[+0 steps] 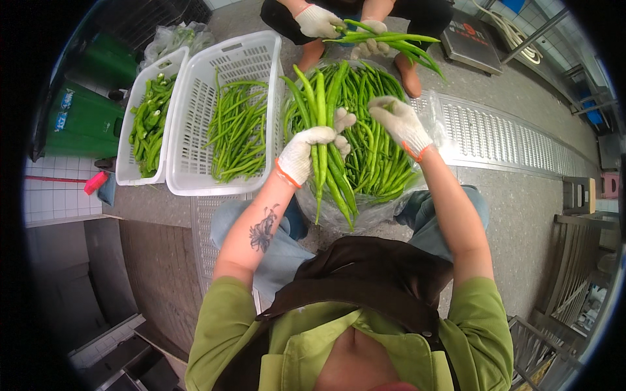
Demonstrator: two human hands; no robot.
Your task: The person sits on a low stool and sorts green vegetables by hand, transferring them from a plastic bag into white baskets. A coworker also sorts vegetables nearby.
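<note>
My left hand (313, 146), in a white knit glove with an orange cuff, grips a bunch of long green chili peppers (321, 102). To its right my right hand (398, 119), gloved alike, is raised with fingers curled over the heap of green peppers (371, 151); a small green bit shows at its fingertips, but whether it holds this I cannot tell. The heap fills a clear plastic bag (362, 215) between my knees. On the left, a white perforated basket (193, 117) holds loose long peppers (239, 132).
A narrower white basket (124, 156) with shorter green pepper pieces (149, 129) stands at far left, near a green bin (85, 117). Opposite, a co-worker's gloved hands (318, 22) hold peppers (391, 38). A metal platform scale (472, 46) and a perforated floor drain cover (494, 132) lie right.
</note>
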